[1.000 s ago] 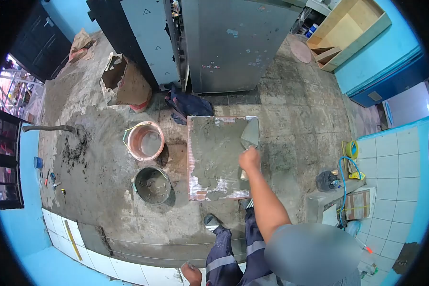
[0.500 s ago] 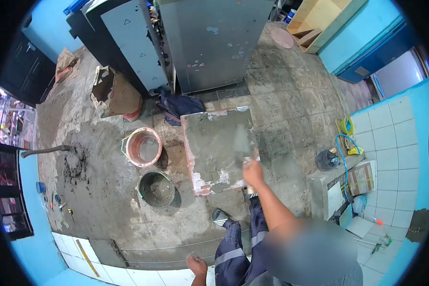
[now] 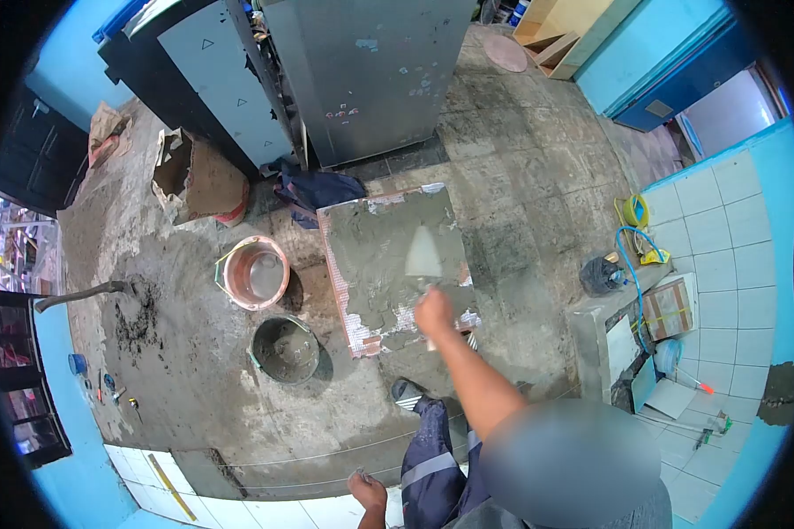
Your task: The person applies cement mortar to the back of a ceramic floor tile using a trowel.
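Note:
A square panel [image 3: 370,256] coated with wet grey mortar lies on the floor ahead, its meshed, reddish edges showing. My right hand [image 3: 435,312] grips a trowel [image 3: 424,256] by the handle, its pale blade over the mortar right of the panel's middle. Low in the view, my left hand [image 3: 366,488] is held away from the panel, near the white tiles, fingers curled; whether it holds anything is too small to tell. Left of the panel stand a dark bucket [image 3: 273,363] with some mortar and a pinkish bucket [image 3: 258,273].
An open paper sack [image 3: 200,181] and dark cloth [image 3: 313,194] lie before a grey cabinet [image 3: 370,79]. Strings stretch above the floor near white tiles [image 3: 273,513]. At right, a ledge [image 3: 587,344] holds a box [image 3: 669,309] and blue hose.
My right hand and the trowel have moved left across the panel. The whole view has shifted slightly. My left hand remains low, its fingers still curled.

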The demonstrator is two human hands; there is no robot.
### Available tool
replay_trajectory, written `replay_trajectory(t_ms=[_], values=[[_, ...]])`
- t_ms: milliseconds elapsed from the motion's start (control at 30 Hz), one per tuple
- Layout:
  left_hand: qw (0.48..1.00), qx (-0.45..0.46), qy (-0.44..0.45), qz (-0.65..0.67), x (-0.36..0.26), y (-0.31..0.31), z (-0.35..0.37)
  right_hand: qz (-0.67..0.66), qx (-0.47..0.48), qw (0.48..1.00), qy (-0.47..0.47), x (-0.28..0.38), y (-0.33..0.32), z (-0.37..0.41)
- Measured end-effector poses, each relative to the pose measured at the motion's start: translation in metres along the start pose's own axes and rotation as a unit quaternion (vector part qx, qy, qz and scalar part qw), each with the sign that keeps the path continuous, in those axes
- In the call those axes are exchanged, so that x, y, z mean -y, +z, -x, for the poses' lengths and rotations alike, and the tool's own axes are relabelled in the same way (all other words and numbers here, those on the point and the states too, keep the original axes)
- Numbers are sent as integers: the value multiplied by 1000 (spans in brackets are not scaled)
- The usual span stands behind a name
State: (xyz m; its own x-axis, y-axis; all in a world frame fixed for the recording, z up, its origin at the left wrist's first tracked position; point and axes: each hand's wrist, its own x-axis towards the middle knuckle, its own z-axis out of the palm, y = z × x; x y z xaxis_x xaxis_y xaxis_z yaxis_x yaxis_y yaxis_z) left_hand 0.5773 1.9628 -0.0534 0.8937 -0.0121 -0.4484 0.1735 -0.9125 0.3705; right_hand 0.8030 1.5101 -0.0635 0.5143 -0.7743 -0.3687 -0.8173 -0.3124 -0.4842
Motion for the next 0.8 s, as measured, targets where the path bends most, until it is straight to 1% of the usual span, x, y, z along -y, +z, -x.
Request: replay_trajectory(t_ms=[33, 100, 133, 167, 267, 333, 400, 433, 467, 567, 600, 667, 767, 800], values=[[1000, -2, 0, 5, -2, 1, 2, -3, 24, 1000, -3, 14, 12, 11], [1000, -7, 3, 14, -9, 2, 3, 14, 71, 995, -66, 36, 38, 37], [1000, -10, 13, 19, -12, 3, 2, 1, 98, 991, -94, 45, 50, 52], [999, -11, 23, 22, -14, 2, 1, -13, 124, 985, -119, 54, 49, 66], [999, -15, 37, 28, -20, -5, 0, -103, 216, 965, -104, 48, 17, 82], [999, -8, 39, 15, -20, -5, -6, -146, 113, 978, -97, 20, -10, 93], [999, -7, 41, 14, -18, -5, -9, -127, 70, 989, -40, -21, -35, 85], [999, -6, 42, 14, -18, -4, -9, -74, -4, 995, -72, -51, -38, 80], [999, -9, 47, 9, -17, -3, -9, -58, -77, 993, -73, -82, -31, 75], [999, 4, 35, 12, -17, -3, -5, -46, -20, 996, 72, -83, -57, 83], [999, 12, 29, 7, -19, -4, -3, -35, -30, 998, 39, -82, -46, 87], [999, 30, 18, -3, -23, -4, 0, 5, -11, 998, 61, -65, -17, 99], [998, 12, 61, 1, -22, 1, 1, -39, 70, 997, 3, -26, -3, 115], [998, 15, 54, 0, -24, 2, 0, -51, 100, 993, -20, -16, -7, 113]])
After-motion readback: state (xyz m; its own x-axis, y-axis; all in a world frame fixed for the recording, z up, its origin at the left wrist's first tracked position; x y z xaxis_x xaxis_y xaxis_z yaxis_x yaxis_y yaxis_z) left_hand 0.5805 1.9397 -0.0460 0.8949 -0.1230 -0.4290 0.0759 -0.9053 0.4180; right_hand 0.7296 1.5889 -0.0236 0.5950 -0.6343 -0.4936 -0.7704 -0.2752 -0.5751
